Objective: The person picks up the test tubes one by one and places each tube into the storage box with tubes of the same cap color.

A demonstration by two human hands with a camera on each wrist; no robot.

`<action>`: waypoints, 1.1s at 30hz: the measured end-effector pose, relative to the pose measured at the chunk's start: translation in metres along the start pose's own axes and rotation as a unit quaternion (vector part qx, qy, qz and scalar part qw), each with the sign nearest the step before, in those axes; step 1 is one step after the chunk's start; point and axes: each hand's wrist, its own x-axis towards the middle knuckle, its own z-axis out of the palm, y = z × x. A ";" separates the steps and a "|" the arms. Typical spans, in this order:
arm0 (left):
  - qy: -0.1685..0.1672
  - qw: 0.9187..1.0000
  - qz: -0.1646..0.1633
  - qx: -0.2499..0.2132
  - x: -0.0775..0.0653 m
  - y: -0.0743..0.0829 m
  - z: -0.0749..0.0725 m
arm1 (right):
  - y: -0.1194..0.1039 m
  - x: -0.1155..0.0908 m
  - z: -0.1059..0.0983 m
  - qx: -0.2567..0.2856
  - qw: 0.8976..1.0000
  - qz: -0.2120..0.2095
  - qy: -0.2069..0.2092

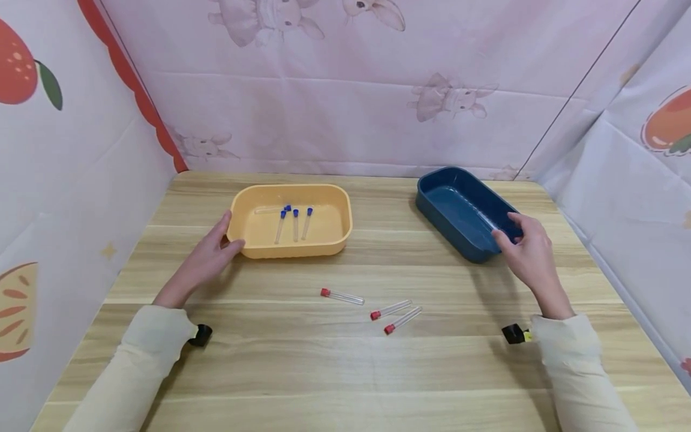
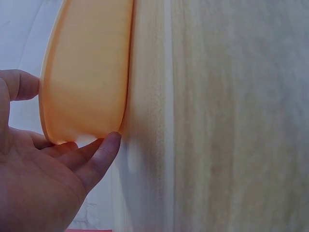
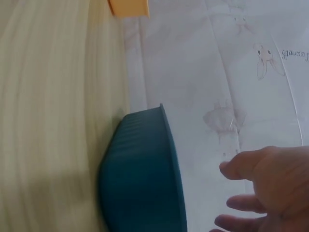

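Note:
My left hand (image 1: 207, 258) holds the left end of a yellow plastic basin (image 1: 331, 234), thumb at the near corner and fingers round the short side. In the left wrist view, the fingertips (image 2: 108, 145) touch the basin's end wall. Several clear tubes with blue caps (image 1: 295, 225) lie inside it. On the right, a dark blue basin (image 1: 450, 219) stands angled on the table. My right hand (image 1: 531, 252) is at its near right corner with spread fingers. The right wrist view shows a gap between the thumb (image 3: 236, 166) and the blue basin's rim.
Three clear tubes with red caps lie on the wooden table (image 1: 270, 372): one tube (image 1: 345, 297) on its own, and a pair, the upper tube (image 1: 391, 309) beside the lower tube (image 1: 403, 320). Printed cloth (image 1: 351, 120) hangs behind the table and on both sides.

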 end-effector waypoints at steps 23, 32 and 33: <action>0.001 1.000 0.002 0.005 0.002 -0.004 0.002 | 0.022 -0.007 0.012 -0.020 0.994 0.105 -0.003; 0.002 1.000 0.004 0.000 0.000 -0.002 0.001 | 0.023 -0.006 0.014 -0.025 0.992 0.121 -0.018; 0.002 1.000 0.004 0.000 0.000 -0.002 0.001 | 0.023 -0.005 0.014 -0.024 0.993 0.116 -0.014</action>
